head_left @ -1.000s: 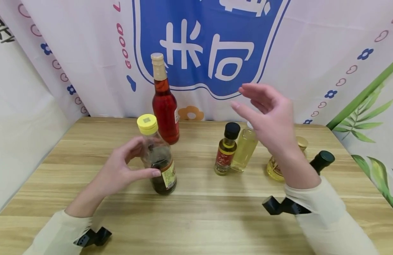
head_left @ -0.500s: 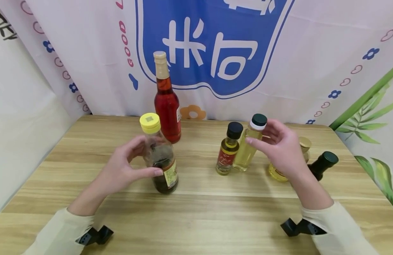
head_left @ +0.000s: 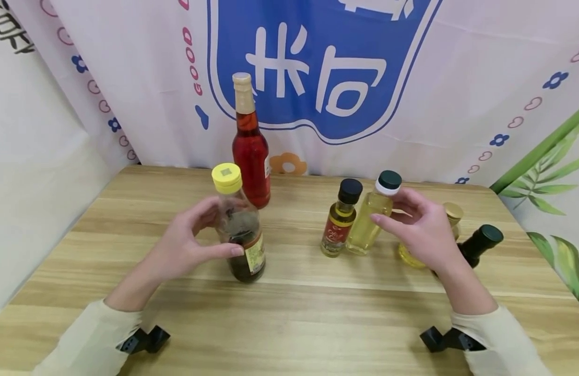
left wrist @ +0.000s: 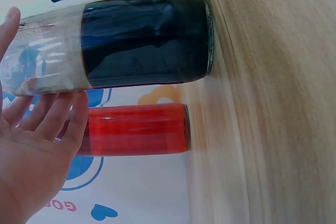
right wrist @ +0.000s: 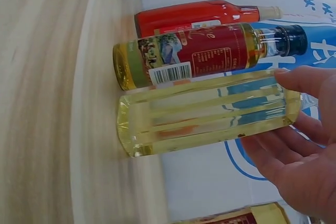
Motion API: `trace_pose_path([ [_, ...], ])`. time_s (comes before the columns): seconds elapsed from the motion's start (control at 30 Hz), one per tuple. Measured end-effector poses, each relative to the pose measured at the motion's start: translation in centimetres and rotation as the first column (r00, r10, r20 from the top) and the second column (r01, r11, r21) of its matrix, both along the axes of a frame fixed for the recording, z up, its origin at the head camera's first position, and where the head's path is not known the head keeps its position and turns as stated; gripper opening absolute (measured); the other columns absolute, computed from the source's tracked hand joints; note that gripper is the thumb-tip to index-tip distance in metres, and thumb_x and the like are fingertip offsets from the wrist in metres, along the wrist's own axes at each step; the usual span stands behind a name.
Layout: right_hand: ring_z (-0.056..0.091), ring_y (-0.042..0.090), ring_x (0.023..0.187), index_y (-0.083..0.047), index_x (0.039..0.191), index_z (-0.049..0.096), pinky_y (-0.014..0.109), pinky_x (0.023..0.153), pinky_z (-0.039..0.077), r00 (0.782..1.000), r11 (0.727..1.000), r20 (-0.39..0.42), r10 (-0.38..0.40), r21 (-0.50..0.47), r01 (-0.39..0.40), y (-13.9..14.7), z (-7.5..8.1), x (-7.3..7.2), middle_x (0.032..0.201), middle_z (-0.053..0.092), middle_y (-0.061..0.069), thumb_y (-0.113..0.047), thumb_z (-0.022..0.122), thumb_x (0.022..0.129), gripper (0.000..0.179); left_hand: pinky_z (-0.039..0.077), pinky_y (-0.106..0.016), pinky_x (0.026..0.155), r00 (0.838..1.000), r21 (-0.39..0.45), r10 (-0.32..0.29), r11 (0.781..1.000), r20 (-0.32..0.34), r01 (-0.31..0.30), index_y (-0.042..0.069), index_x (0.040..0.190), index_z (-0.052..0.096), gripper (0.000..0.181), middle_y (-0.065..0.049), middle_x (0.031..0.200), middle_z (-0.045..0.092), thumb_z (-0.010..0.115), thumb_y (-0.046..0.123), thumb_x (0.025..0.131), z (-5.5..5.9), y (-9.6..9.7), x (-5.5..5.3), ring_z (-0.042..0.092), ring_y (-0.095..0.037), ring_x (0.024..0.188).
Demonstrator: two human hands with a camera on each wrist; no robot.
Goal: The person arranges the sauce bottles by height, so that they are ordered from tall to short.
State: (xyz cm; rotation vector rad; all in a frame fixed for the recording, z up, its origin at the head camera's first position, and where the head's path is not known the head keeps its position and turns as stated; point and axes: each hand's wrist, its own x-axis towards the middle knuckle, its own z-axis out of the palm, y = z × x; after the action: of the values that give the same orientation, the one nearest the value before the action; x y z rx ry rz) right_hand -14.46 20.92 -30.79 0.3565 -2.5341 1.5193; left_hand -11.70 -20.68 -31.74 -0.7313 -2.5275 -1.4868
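My left hand [head_left: 188,243] grips a dark sauce bottle [head_left: 239,224] with a yellow cap, thumb on its front and fingers around the far side. Dark liquid fills the lower part of this bottle in the left wrist view, and it stands on the table. My right hand [head_left: 423,224] holds a square clear bottle of pale yellow oil [right wrist: 205,114] by its upper part, between thumb and fingers. Its cap is dark green over a white collar. Just left of it stands a small olive oil bottle [head_left: 338,224] with a black cap and red label.
A tall bottle of red liquid [head_left: 251,162] stands at the back, behind the sauce bottle. Beyond the right hand are a gold-capped oil bottle [head_left: 453,213] and a dark green bottle [head_left: 479,243], both partly hidden. A printed curtain [head_left: 172,130] hangs behind the wooden table [head_left: 289,324].
My right hand has come down from above the bottles and taken hold of the pale yellow oil bottle. My left hand keeps its grip on the sauce bottle. The head view shifts slightly.
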Motion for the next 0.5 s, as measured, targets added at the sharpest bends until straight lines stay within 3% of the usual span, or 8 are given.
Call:
trace_pose_path([
  [0.3, 0.066, -0.001, 0.111, -0.006, 0.139, 0.064, 0.012, 0.093, 0.057, 0.999, 0.998, 0.020, 0.031, 0.058, -0.032, 0.84, 0.65, 0.28, 0.129, 0.067, 0.006, -0.015, 0.084, 0.093, 0.051, 0.054, -0.015, 0.098, 1.000, -0.003, -0.024, 1.000, 0.010, 0.025, 0.009, 0.139, 0.060, 0.065, -0.004, 0.137, 0.067, 0.091, 0.006, 0.082, -0.13, -0.15, -0.28, 0.063, -0.010, 0.108],
  [0.5, 0.068, -0.003, 0.110, -0.004, 0.137, 0.065, 0.014, 0.094, 0.058, 0.998, 0.997, 0.007, 0.062, 0.049, -0.062, 1.10, 0.68, 0.15, 0.123, 0.068, 0.000, -0.012, 0.084, 0.092, 0.050, 0.054, -0.016, 0.101, 0.999, -0.014, -0.033, 0.999, 0.044, 0.033, 0.007, 0.143, 0.058, 0.070, -0.007, 0.135, 0.068, 0.091, 0.005, 0.081, -0.39, -0.56, -0.37, 0.065, -0.007, 0.115],
])
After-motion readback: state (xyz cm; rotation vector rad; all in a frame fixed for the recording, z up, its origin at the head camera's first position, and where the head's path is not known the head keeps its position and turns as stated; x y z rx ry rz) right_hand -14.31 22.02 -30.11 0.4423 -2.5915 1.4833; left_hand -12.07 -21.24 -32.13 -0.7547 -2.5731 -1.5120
